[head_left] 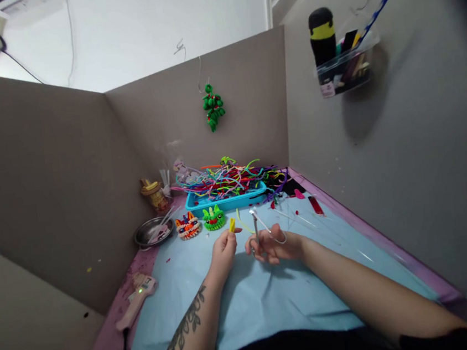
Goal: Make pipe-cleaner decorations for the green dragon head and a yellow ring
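The left hand (225, 246) pinches a small yellow piece (232, 224) between its fingers, above the blue cloth (292, 302). The right hand (272, 244), near to it, holds with half-bent fingers a metal tool (256, 226), which seems to be scissors, though it shows small. Beyond them, a green figure (213, 219) and an orange figure (188, 226) stand before the blue tray (232, 203) of colourful stems (226, 184)

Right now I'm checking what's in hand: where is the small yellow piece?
In the head view, the small yellow piece is held in the left hand, just right of the bright green tabletop figure.
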Demonstrator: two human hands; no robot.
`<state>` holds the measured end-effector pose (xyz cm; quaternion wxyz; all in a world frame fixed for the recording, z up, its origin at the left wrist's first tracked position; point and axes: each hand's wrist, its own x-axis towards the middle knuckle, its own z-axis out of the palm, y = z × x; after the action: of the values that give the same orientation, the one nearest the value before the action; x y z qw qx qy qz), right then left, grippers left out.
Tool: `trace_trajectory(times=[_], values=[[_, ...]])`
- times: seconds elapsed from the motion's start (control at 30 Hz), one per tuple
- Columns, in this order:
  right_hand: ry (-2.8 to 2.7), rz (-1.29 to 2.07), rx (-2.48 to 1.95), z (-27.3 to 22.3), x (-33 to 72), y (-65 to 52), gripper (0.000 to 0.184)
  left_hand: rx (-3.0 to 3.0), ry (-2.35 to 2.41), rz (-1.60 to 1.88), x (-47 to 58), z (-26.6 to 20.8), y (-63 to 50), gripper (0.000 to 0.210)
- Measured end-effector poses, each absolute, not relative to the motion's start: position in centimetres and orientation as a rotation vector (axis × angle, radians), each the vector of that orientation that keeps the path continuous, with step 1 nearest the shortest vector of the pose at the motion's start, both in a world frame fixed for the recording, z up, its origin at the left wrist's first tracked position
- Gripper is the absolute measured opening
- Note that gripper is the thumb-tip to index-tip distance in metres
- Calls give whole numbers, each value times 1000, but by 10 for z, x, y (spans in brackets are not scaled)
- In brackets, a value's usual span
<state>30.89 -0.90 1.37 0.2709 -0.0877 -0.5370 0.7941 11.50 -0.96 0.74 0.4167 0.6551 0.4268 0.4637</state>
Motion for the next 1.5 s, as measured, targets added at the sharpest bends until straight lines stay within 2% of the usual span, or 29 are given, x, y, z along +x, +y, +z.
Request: trace_trajectory(times=[0.17, 0.37, 0.83, 1.37, 1.5], values=[[-1640, 2177, -297, 12, 303, -16, 79, 1495, 957, 1059, 118, 11, -11, 56], [-1783, 2115, -361, 12, 303, -18, 82, 1487, 918, 1046, 119, 11, -14, 51], [-1800, 2071, -398, 14, 305, -17, 84, 1570, 850, 969, 118, 15, -18, 54], [-1983, 1959, -499, 17, 309, -14, 63, 1999, 960, 968, 113, 13, -22, 46], [-1896, 2034, -480, 11, 312, -13, 67, 2225, 994, 939, 109, 11, -20, 39]])
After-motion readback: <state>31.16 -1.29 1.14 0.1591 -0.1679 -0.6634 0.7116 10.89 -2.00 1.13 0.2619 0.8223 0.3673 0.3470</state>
